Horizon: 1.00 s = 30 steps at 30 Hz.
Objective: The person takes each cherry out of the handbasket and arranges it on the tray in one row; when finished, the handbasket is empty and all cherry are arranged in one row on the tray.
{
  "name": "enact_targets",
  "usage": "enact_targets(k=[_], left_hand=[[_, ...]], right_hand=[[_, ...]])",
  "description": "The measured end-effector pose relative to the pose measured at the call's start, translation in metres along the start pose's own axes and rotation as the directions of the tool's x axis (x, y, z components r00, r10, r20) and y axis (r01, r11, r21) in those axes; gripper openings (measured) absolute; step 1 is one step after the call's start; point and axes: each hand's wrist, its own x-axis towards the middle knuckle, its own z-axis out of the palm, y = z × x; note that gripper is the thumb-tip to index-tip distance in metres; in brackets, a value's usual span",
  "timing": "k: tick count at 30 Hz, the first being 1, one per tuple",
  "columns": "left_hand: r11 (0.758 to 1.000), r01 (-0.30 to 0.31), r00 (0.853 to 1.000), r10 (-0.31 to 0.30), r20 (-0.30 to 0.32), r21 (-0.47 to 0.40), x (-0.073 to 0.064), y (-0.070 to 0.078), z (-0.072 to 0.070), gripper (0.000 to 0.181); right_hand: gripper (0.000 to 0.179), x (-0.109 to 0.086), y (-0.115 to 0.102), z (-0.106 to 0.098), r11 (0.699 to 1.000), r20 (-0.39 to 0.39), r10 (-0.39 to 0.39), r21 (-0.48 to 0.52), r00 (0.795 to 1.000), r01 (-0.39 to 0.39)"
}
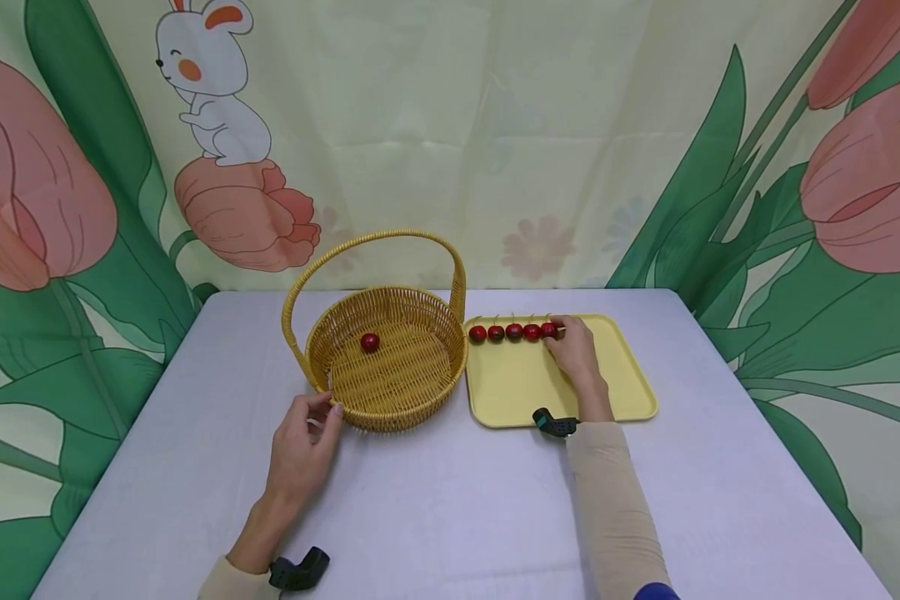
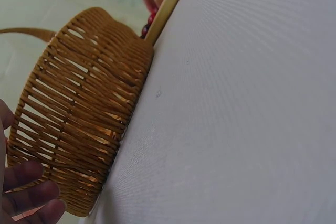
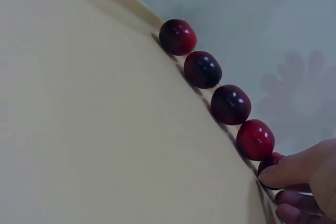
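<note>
A round wicker basket (image 1: 390, 421) with a tall arched handle stands on the table, one dark red cherry (image 1: 370, 342) lying inside it. My left hand (image 1: 303, 446) holds the basket's near-left rim between thumb and fingers; in the left wrist view, fingers (image 2: 34, 198) lie along the woven outer side. To the right of the basket is a yellow tray (image 1: 517, 383), where several cherries (image 1: 513, 332) with thin stems line up along the far edge. With thumb and fingers, my right hand (image 1: 576, 354) pinches the rightmost cherry (image 3: 269, 167), which is partly hidden.
A white cloth covers the table (image 1: 435, 517). Behind it hangs a curtain (image 1: 555, 150) printed with tulips and a rabbit. The basket handle (image 1: 390, 235) rises high above the rim, and the tray's left edge lies right beside the basket.
</note>
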Motion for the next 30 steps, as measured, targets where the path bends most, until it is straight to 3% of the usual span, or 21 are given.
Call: enact_targets(k=[15,30], left_hand=[[1.000,0.002,1.000,-0.002,0.000,-0.007,0.001,-0.001,0.000,0.027],[1.000,-0.012,1.000,0.012,-0.004,-0.004,0.000,-0.002,0.000,0.027]], right_hand=[[0.051,-0.004,-0.008,-0.021,1.000,0.008,-0.012,0.028,1.000,0.011],[0.049,-0.014,-0.053,-0.031,0.985,-0.056,-0.113,0.127,0.992,0.119]])
